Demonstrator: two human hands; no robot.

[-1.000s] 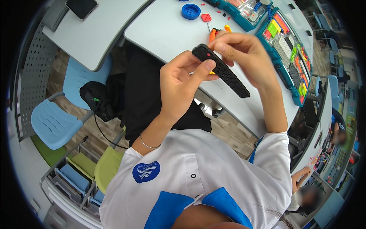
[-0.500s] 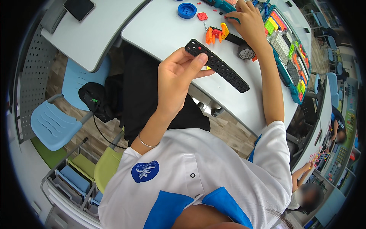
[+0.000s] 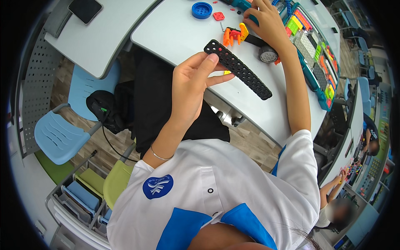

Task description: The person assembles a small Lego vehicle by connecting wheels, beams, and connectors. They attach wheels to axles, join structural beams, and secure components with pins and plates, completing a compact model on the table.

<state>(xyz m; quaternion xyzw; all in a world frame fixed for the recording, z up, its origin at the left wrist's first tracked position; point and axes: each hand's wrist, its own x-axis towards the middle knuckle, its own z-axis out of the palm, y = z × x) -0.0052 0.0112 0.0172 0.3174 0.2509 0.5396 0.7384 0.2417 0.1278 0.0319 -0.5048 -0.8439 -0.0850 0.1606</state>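
Observation:
My left hand (image 3: pixel 189 81) grips one end of a long black perforated building plate (image 3: pixel 243 73) between thumb and fingers, holding it slantwise above the table's near edge. A red peg (image 3: pixel 220 49) sits in one of its holes, and a bit of yellow (image 3: pixel 227 72) shows below the plate by my fingers. My right hand (image 3: pixel 264 21) reaches to the far side of the table, its fingers bent together by the teal case; whatever is between the fingertips is too small to make out. Below it lies an assembly with orange and yellow parts (image 3: pixel 235 35) and a grey-hubbed wheel (image 3: pixel 267 54).
On the white table (image 3: pixel 166 37) are a blue round wheel (image 3: pixel 201 10) and a red square piece (image 3: pixel 218 16). A teal case (image 3: pixel 321 89) of colourful parts lies along the right. A phone (image 3: pixel 85 10) rests on the adjoining table; blue chairs (image 3: pixel 60 137) stand at left. Another person (image 3: pixel 338 212) works at far right.
My left hand has shifted its thumb slightly along the plate, and its lower finger has stretched out. My right hand has moved a little, staying by the case.

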